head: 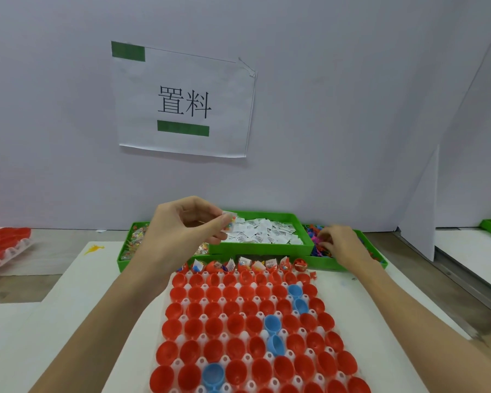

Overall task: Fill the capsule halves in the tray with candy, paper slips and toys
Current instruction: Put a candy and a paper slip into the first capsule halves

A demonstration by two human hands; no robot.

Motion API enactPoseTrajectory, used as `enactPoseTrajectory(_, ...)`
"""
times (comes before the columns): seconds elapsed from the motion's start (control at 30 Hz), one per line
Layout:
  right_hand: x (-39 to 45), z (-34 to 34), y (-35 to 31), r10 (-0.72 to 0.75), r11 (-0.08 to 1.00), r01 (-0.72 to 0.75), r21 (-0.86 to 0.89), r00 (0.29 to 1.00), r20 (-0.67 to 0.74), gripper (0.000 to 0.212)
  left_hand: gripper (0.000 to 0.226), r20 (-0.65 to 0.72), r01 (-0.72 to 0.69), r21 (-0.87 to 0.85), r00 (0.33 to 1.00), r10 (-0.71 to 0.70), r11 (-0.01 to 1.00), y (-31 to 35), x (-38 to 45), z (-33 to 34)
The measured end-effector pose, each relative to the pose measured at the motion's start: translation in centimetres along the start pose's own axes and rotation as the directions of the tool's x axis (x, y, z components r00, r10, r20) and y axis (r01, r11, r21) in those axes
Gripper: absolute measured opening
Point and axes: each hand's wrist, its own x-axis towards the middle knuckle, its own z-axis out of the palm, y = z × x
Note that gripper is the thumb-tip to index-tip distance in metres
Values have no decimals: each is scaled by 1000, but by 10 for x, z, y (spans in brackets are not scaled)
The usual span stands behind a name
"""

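A white tray [182, 317] in front of me holds rows of red capsule halves [194, 326] and several blue ones [272, 323]. The far row [244, 264] has candy packets and paper slips in it; the nearer halves look empty. My left hand [182, 231] is raised over the green bins and pinches a small clear candy packet [229, 222] with coloured sweets. My right hand [338, 242] reaches into the toy bin [352, 265], fingers curled among small coloured toys [318, 245].
Three green bins stand behind the tray: candy packets [133, 242] at left, paper slips [264, 232] in the middle, toys at right. A second tray of red halves [3, 245] lies at far left. A paper sign [183, 103] hangs on the grey wall.
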Motion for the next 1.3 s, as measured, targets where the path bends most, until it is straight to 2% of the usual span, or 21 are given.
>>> enactPoseTrajectory(0.07,-1,2,0,22,1000,-22,6,999,-42,12,17,5,3,11,1000,-3,1000,0,0,-1)
enactPoseTrajectory(0.17,-5,0,-2,119,989,-104,108,982,-144,6,19,1,11,47,1000,-11,999,-1,0,-2)
enactPoseTrajectory(0.3,-22,-21,-23,290,889,-152,432,917,-274,19,14,-3,-3,95,1000,4,995,-2,-1,-4)
enactPoseTrajectory(0.37,-38,-37,-47,324,782,-101,615,909,-263,23,14,9,-9,109,1000,8,994,-1,-3,-4)
enactPoseTrajectory(0.43,-58,-55,-77,297,616,-52,786,939,-171,21,15,38,-16,112,999,12,994,1,-4,-2)
enactPoseTrajectory(0.5,-78,-70,-110,177,432,-30,901,983,-52,17,17,77,-31,106,997,23,994,5,-6,0)
enactPoseTrajectory(0.53,-86,-76,-125,99,381,-29,924,995,-10,15,18,101,-46,103,994,36,994,6,-7,1)
enactPoseTrajectory(0.63,-103,-92,-164,-68,401,-17,916,997,48,13,17,147,-99,107,986,83,989,11,-10,4)
enactPoseTrajectory(0.73,-108,-105,-186,-142,423,33,905,989,30,11,19,118,-110,99,988,98,989,16,-12,2)
enactPoseTrajectory(0.97,-100,-130,-200,-164,471,109,876,986,-35,19,20,129,-68,1,989,67,998,25,-13,-8)
enactPoseTrajectory(1.13,-99,-141,-208,-251,503,169,848,967,-44,21,18,102,-90,4,991,89,996,24,-12,-9)
enactPoseTrajectory(1.3,-95,-141,-212,-218,510,163,845,974,-56,11,21,76,-107,-28,991,109,994,28,-13,-17)
